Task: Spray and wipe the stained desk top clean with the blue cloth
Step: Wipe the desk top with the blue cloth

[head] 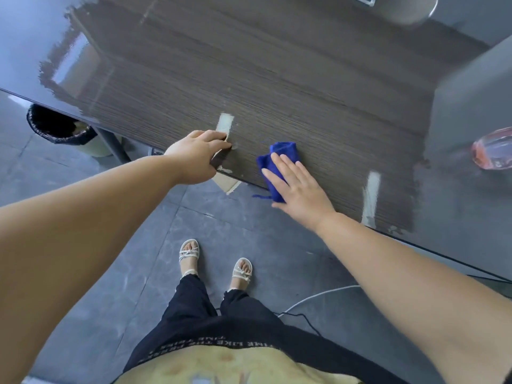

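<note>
I have both arms stretched forward, bare. My left hand point(198, 156) sits knuckles up, fingers bent at the tips; I cannot tell if they pinch anything. My right hand point(296, 187) lies flat, palm down, fingers straight and slightly spread.

Desk top point(249, 65) free ahead; bottle point(493, 149) far rt.

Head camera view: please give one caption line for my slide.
Right hand presses the blue cloth on the wood-grain desk top near its front edge; left hand rests on a pale tape strip.
</note>
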`<state>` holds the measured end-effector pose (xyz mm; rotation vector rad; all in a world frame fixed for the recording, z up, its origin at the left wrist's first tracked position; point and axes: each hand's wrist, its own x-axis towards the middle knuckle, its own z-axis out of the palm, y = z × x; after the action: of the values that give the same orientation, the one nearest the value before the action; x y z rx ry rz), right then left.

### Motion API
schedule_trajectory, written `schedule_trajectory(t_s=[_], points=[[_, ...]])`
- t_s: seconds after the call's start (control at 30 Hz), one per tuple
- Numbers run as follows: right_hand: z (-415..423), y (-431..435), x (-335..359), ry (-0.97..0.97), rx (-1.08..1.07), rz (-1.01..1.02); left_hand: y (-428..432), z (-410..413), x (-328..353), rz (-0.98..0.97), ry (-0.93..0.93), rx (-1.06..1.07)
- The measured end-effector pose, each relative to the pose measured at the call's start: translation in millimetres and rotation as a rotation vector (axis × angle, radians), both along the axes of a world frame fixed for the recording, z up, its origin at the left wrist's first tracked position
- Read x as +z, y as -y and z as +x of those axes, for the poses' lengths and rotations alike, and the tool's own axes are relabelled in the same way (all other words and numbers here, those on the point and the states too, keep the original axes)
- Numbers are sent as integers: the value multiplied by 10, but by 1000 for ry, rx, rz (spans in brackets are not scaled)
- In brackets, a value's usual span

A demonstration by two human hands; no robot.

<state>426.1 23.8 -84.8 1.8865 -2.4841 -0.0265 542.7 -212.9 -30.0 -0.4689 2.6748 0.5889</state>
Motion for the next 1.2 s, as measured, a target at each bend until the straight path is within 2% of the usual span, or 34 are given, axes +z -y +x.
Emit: schedule_trajectory(t_s=[0.07, 0.17, 0.27, 0.33, 0.47, 0.53, 0.6, 0.7, 0.83, 0.9, 1.07, 1.2], points=[[-99, -356, 7, -3, -39, 13, 33, 71, -8, 62, -39, 48], [-105, -512, 4, -31, -113, -10, 251, 258, -48, -16, -126, 199], [33, -154, 1, -39, -143, 11, 558, 450, -77, -93, -133, 429], [160, 230, -35, -25, -131, 28, 671, 504, -83, -99, -85, 481], [483, 1057, 7, 64, -183, 7, 710, 499, -69, -139, 21, 408], [549, 1226, 17, 104, -184, 138, 747, 484, -39, -159, 63, 369], [452, 1099, 101, 92, -112, 183, 791, 454, -11, -178, 93, 334], [217, 588, 139, 26, -23, 118, 839, 432, 29, -183, 122, 304], [132, 192, 89, -41, -100, 120, 887, 480, 20, -148, 122, 268], [230, 399, 62, -37, -158, 111, 913, 505, 6, -140, 115, 252], [599, 1410, 12, 25, -145, 47, 952, 543, -40, -134, 93, 217], [831, 1955, 13, 106, -173, 91, 1048, 569, -46, -84, -11, 217]])
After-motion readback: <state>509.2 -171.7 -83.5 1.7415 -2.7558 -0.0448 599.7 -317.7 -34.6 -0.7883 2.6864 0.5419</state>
